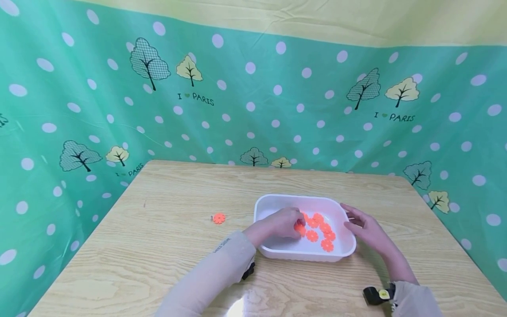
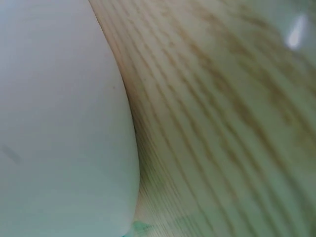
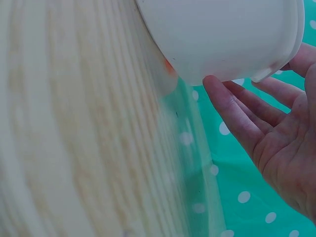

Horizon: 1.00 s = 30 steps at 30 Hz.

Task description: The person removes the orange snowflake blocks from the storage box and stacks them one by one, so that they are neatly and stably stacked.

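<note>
A white plastic tub (image 1: 309,254) stands on the table with several orange flower-shaped discs (image 1: 327,245) lying in it, mostly toward its right side. My left hand (image 1: 286,223) reaches over the tub's left rim, and its curled fingertips pinch an orange disc (image 1: 299,230); the fingers partly hide it. My right hand (image 1: 366,226) holds the tub's right end, thumb over the rim and fingers along the outer wall. The right wrist view shows those fingers (image 3: 237,108) touching the tub (image 3: 222,39). Only the tub's wall (image 2: 64,123) and tabletop fill the left wrist view.
One orange disc (image 1: 219,218) lies alone on the wooden table (image 1: 178,189), left of the tub. A green dotted curtain (image 1: 237,88) hangs behind the table and at its sides. Black wrist devices (image 1: 374,295) sit by both cuffs.
</note>
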Available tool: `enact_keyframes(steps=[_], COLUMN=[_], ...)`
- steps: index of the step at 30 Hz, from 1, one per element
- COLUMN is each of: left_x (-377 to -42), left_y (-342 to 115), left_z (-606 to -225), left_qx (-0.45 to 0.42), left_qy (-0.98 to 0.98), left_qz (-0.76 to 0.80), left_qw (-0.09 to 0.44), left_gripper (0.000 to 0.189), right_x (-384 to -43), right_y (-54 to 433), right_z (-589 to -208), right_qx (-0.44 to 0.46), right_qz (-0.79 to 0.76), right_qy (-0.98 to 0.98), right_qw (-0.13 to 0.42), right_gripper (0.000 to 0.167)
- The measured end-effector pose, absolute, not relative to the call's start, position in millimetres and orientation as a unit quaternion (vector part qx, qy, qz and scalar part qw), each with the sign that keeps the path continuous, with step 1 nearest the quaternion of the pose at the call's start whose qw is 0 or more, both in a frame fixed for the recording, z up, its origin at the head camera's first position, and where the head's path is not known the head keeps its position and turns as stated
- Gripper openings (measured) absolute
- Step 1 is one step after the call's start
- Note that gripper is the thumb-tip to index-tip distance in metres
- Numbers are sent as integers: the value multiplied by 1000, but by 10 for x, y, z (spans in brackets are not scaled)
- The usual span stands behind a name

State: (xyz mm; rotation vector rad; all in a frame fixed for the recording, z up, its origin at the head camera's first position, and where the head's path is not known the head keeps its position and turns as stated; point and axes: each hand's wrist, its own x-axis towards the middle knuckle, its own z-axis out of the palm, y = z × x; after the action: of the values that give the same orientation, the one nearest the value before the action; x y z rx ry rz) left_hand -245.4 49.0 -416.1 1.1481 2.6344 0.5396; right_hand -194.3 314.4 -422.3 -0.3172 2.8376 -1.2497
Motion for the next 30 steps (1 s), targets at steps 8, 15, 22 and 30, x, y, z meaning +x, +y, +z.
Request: enact_keyframes(steps=[8,15,22,30], left_x=[-2444,-2445,-2434,-2437], left_y=[480,444,364,256], left_z=[-4120,-4073,-3993,-3928], left_qx=[383,387,373,364], left_qy=[893,892,892,895], left_qz=[213,223,244,253], left_qw=[100,71,67,57], left_gripper=[30,32,35,36], right_x=[-1930,-1924,-1927,-1922], right_y=[3130,3123,3111,3108], right_z=[-4213,-4204,-4172,-4158], right_qx=[-100,-96,-100,-103], right_qz=[-407,-413,-408,-409], right_qy=[908,905,907,907], right_qw=[14,19,15,15], right_gripper=[55,56,54,54])
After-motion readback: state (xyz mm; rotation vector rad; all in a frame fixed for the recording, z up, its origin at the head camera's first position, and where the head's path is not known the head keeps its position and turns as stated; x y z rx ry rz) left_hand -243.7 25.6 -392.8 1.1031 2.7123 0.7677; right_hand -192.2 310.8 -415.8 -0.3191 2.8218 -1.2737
